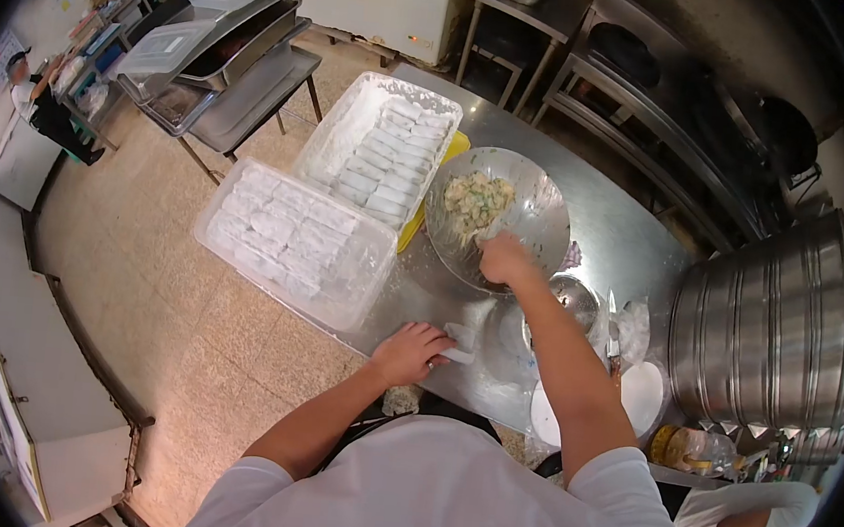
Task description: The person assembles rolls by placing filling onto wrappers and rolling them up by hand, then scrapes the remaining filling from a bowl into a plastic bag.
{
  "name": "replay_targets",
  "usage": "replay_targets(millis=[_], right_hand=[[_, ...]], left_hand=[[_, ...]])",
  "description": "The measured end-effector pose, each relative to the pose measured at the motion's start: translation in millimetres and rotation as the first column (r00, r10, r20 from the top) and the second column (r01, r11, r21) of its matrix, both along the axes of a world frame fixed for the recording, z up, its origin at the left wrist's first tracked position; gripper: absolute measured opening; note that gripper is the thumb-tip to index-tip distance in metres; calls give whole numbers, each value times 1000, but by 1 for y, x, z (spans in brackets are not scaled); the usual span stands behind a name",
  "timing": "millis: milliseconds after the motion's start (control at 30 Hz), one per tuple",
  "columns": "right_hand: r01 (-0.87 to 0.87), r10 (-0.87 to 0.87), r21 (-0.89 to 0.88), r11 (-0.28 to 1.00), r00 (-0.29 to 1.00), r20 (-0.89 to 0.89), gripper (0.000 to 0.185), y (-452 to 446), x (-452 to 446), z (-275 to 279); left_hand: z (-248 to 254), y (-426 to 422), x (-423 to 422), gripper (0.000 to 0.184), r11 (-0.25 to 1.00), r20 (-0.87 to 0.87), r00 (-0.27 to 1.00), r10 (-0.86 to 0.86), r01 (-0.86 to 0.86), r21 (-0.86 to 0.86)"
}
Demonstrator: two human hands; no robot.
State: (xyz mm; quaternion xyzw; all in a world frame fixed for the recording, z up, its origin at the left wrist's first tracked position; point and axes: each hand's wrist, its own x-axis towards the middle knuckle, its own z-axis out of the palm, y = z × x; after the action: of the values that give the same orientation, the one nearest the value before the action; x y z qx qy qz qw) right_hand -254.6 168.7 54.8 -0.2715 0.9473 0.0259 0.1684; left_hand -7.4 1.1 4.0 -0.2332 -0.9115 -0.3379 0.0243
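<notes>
My right hand (pixel 508 259) reaches into a large metal bowl (pixel 543 199), its fingers closed at the lower edge of a pale filling with green bits (pixel 477 203); what they hold is too small to make out. My left hand (pixel 410 354) rests near the front edge of the metal table (pixel 409 298), its fingertips on a small whitish translucent piece (pixel 459 343). Left of the bowl, a white tub (pixel 317 144) holds rows of white floured rolls (pixel 397 151). A second translucent tub (pixel 338 306) with more floured pieces (pixel 280 226) overlaps its near corner.
Right of my right arm are a small metal bowl (pixel 575 302), a knife (pixel 613 325) and white round dishes (pixel 641 395). Tall stacked steamers (pixel 767 334) stand at the right. One person (pixel 746 523) is at lower right; others (pixel 40 100) are far left.
</notes>
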Motion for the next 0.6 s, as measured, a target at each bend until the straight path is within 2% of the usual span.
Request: replay_targets(millis=[33,133,167,233,333,433,533,567,600], right_hand=[[-11,11,0,1000,1000,-23,57,-2,2,-7],[89,0,-237,968,937,350,44,-3,3,6],[243,-52,-348,906,877,477,45,-2,7,15],[552,-73,-468,691,696,714,47,7,17,26],[663,8,-542,516,630,777,51,23,34,44],[685,29,-557,470,618,785,52,35,75,76],[323,74,-687,651,874,480,49,51,123,82],[176,81,-611,772,926,368,47,59,132,72],[46,105,-557,829,966,237,48,64,146,63]], left_hand=[[0,0,0,41,1000,0,1000,-1,1,-1],[0,0,0,41,1000,-10,1000,0,0,1],[1,0,-1,41,1000,-19,1000,0,0,2],[2,0,-1,40,1000,-11,1000,1,-1,18],[1,-1,0,40,1000,-7,1000,-1,1,16],[-4,-1,0,41,1000,3,1000,-10,10,14],[-2,-6,6,40,999,42,998,-44,44,0],[2,-8,6,40,998,54,997,-60,60,-8],[1,-9,8,41,998,47,997,-64,63,5]])
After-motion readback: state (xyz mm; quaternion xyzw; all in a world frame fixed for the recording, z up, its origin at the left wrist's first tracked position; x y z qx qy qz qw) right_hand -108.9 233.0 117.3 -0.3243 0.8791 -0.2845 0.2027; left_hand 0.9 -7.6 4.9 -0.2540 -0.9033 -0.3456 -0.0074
